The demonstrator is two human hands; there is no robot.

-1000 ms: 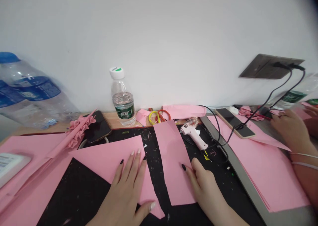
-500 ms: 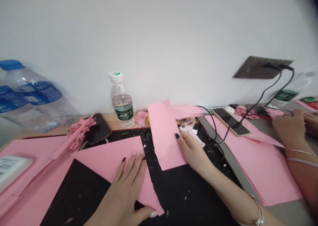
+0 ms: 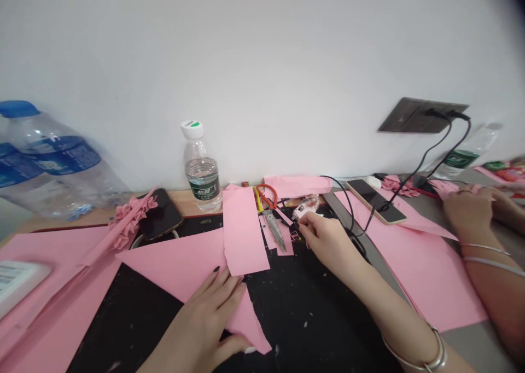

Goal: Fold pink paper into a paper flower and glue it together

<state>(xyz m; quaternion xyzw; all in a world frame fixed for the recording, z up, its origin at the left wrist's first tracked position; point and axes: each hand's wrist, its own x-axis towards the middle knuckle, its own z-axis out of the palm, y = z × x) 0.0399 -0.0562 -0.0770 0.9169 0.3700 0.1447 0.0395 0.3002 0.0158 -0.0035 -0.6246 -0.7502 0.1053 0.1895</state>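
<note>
The left hand (image 3: 209, 313) lay nearly flat, fingers extended, on a large pink paper sheet (image 3: 176, 258) with an uneven right edge, fingertips at the lower edge of an overlapping rectangular pink paper strip (image 3: 244, 231). The right hand (image 3: 328, 242), fingers curled, was at the pale glue gun (image 3: 304, 211); whether it gripped anything could not be told. Metal scissors with red and yellow handles (image 3: 274, 231) lay between strip and right hand. Behind stood a clear, white-capped plastic bottle (image 3: 204, 181).
</note>
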